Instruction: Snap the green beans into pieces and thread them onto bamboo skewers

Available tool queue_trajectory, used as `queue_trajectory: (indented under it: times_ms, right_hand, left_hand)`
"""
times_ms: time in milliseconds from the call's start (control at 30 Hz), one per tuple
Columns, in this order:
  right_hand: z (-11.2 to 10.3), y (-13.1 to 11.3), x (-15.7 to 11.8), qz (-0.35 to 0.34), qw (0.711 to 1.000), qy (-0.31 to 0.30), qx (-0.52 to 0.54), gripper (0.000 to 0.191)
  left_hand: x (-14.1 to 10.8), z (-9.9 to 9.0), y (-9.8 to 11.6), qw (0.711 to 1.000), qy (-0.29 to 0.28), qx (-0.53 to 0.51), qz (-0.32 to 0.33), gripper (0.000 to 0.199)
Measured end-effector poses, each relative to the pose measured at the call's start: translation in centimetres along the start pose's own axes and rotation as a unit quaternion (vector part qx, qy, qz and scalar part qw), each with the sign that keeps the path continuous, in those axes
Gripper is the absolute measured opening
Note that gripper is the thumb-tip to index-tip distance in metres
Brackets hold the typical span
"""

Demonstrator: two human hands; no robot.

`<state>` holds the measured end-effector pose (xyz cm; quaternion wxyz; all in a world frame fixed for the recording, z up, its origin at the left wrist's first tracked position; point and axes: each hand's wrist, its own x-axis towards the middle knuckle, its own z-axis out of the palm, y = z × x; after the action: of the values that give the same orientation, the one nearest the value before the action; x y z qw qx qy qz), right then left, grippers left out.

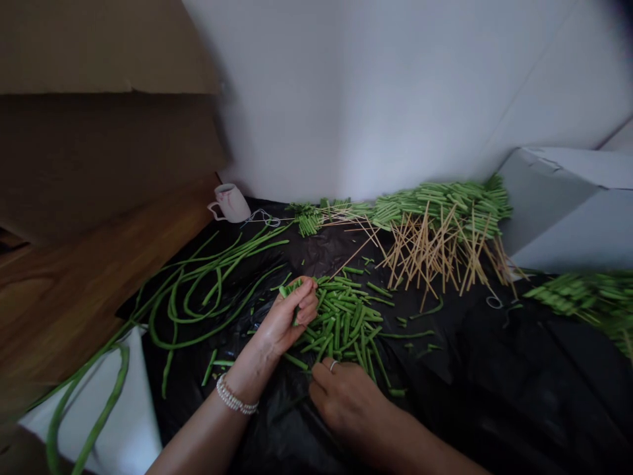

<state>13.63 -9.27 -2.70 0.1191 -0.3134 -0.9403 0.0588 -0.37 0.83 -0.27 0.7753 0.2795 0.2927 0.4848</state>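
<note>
My left hand (293,313) is closed around several cut green bean pieces, whose ends poke out at its top. Just below and right of it, my right hand (346,399) has its fingers curled at the lower edge of a pile of cut bean pieces (341,316); its fingertips are mostly hidden, so what they hold cannot be made out. Long uncut beans (173,297) curve across the black plastic sheet (445,409) on the left. Skewers (420,254) threaded with bean pieces (445,201) lie stacked at the back right.
A white mug (231,203) stands at the back left beside tangled string (262,218). At the right is a pale box (568,204), with more green bean pieces (588,297) before it. Cardboard (109,132) rises at the left; a white sheet (113,422) lies below.
</note>
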Motion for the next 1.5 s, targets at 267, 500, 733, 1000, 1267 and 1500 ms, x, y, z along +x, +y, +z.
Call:
queue_trajectory:
  times_ms: [267,500,733,1000,1267,1500]
  right_hand:
    - [-3.0,4.7,-1.3,0.161,0.981,0.095,0.055,0.012]
    - [-5.9,9.9,-4.1,0.426,0.892,0.004,-0.152,0.011]
    - [-7.0,11.7,-6.8,0.535,0.821,-0.060,-0.189,0.018]
    - [-5.2,11.6,-4.6,0.470,0.875,-0.032,-0.109,0.014]
    - [-2.2,11.5,-2.9,0.442,0.885,-0.065,-0.134,0.017]
    - [-2.4,11.2,-2.7,0.448,0.884,-0.033,-0.127,0.015]
  left_hand:
    - [0.5,-0.6,0.2,0.998,0.032,-0.048,0.011,0.034]
    - [0.8,-0.8,-0.8,0.990,0.043,0.103,0.085,0.037]
    - [0.0,-0.3,-1.2,0.879,0.087,0.430,0.188,0.025]
    - [-0.8,0.4,-1.6,0.834,0.075,0.505,0.211,0.037]
    - [-0.6,-0.1,-2.5,0.748,0.000,0.619,0.240,0.086]
    - [-0.3,-0.4,-3.0,0.646,-0.171,0.703,0.242,0.094]
